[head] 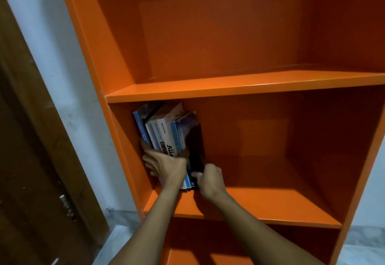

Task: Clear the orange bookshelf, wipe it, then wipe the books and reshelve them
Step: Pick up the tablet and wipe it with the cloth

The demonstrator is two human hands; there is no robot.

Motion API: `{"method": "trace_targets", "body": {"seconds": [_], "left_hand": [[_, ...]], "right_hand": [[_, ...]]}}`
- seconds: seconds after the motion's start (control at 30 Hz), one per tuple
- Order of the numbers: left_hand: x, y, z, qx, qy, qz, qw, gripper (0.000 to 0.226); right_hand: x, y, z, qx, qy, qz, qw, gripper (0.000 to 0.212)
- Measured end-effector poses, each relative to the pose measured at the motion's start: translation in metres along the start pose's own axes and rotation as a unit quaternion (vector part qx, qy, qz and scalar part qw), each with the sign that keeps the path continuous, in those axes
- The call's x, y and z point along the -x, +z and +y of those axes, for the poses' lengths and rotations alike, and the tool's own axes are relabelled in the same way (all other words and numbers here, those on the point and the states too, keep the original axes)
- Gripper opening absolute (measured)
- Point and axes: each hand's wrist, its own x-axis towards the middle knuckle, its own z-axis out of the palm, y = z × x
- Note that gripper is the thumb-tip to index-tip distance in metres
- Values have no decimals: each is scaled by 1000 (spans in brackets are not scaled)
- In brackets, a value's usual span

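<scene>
An orange bookshelf (239,90) fills the view. In its middle compartment, a row of several books (164,131) stands upright against the left wall, mostly blue and white spines, with a black book (195,150) at the right end. My left hand (164,164) spreads over the lower spines, its fingers wrapped round the left side of the row. My right hand (210,178) grips the bottom of the black book, thumb on its spine. The books' lower ends are hidden behind my hands.
The upper compartment holds nothing. The rest of the middle shelf board (270,202) to the right of the books is bare. A white wall (68,98) and a brown wooden door (31,171) lie to the left. Pale floor (362,241) shows at lower right.
</scene>
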Motion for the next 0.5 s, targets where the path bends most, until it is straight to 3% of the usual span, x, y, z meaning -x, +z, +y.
{"method": "trace_targets", "body": {"seconds": [0.07,0.17,0.27,0.4,0.5], "left_hand": [[4,-4,-5,-11,43,-8,999,131],[9,-10,-20,-123,182,0,976,114],[11,-13,-36,-251,283,-42,925,102],[2,-21,-55,-363,352,-72,860,106],[-3,-23,-56,-420,353,-89,831,107]], "right_hand": [[-6,-2,-4,34,3,-14,999,25],[-13,-7,-4,55,-9,-31,998,34],[-18,-8,4,114,10,-83,990,16],[-15,1,10,188,34,-100,976,22],[-19,6,11,191,43,-100,976,32]]}}
